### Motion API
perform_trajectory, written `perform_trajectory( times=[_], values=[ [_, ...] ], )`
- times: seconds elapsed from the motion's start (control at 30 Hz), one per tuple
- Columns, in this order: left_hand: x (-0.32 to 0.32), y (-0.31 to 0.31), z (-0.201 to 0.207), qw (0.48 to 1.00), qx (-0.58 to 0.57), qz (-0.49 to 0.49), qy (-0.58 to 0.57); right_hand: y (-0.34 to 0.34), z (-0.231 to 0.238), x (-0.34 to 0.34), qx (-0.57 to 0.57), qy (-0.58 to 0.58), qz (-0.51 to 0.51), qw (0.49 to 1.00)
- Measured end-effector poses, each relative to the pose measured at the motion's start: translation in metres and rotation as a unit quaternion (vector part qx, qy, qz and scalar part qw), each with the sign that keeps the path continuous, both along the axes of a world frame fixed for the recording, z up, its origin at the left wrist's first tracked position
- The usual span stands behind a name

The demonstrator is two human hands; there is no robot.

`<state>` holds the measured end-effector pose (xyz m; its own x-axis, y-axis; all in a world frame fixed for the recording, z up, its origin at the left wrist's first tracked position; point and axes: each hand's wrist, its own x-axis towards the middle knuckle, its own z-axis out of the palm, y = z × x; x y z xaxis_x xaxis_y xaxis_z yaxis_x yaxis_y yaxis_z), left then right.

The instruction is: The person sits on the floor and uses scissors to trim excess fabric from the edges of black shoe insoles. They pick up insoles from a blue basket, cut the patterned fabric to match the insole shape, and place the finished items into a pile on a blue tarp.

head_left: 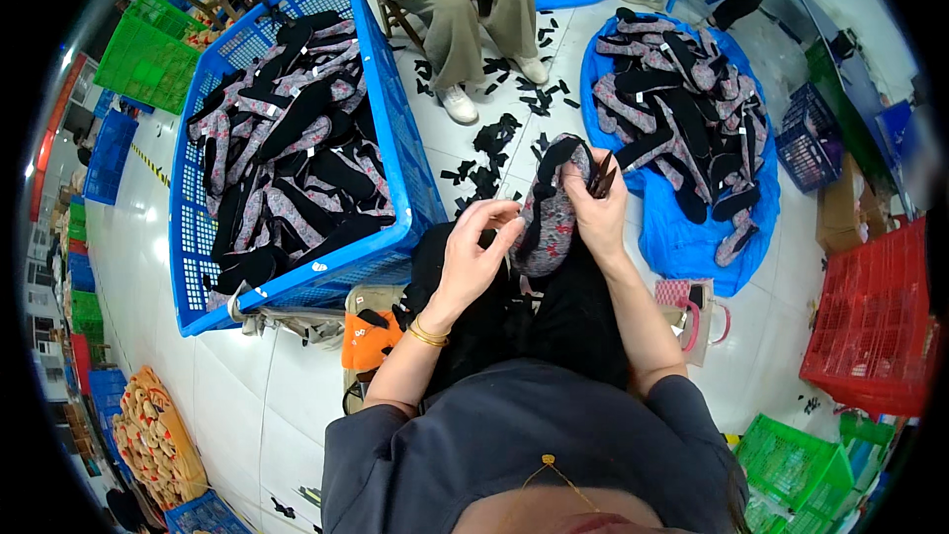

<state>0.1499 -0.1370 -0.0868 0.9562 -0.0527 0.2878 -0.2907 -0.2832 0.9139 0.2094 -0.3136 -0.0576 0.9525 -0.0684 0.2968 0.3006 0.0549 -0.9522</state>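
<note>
The fabric piece [544, 237] is mottled grey with red motifs and black trim. The heap in the crate [287, 129] repeats that grey print beside plain black, as does the right-hand pile [682, 99]. The crate [331, 267] is bright blue, and so is the sheet [677, 249]. The scraps [484, 183] are black, the pouch [368, 343] orange, the bracelets [427, 334] gold, the wearer's shirt [534, 410] dark grey, the stacked crates [860, 321] red and the floor tiles [232, 386] white.

Above the lap [583, 331], between left fingers [501, 211] and right fingers [576, 184]: one slipper [544, 249]. At ten o'clock, more slippers [287, 119] in a crate [397, 158]; at twelve, fabric scraps [494, 138] on the floor [237, 366]; past one, further slippers [682, 109] on a plastic sheet [682, 259]; at three, another crate [868, 318].
</note>
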Motion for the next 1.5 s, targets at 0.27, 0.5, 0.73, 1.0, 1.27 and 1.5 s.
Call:
perform_trajectory(
  times=[0.27,0.5,0.73,1.0,1.27,1.5],
  values=[
    [0.017,-0.017,-0.002,0.990,-0.139,0.033,-0.015,0.019,-0.030,-0.034,-0.006,-0.079,-0.025,0.997],
    [0.041,0.012,-0.018,0.927,-0.316,-0.133,0.152,-0.012,-0.029,-0.046,0.041,0.065,0.145,0.986],
    [0.050,0.016,-0.028,0.929,-0.296,-0.104,0.196,0.003,-0.031,-0.045,0.020,0.086,0.121,0.989],
    [0.033,0.043,-0.033,0.894,-0.239,-0.265,0.273,-0.010,-0.051,-0.078,-0.173,-0.009,0.146,0.974],
    [0.015,0.040,-0.026,0.863,-0.227,-0.327,0.312,-0.034,-0.025,-0.094,-0.007,0.241,0.269,0.932],
    [0.027,0.033,-0.021,0.881,-0.127,-0.380,0.252,-0.010,-0.015,-0.092,-0.136,0.204,0.178,0.953]
  ],
)
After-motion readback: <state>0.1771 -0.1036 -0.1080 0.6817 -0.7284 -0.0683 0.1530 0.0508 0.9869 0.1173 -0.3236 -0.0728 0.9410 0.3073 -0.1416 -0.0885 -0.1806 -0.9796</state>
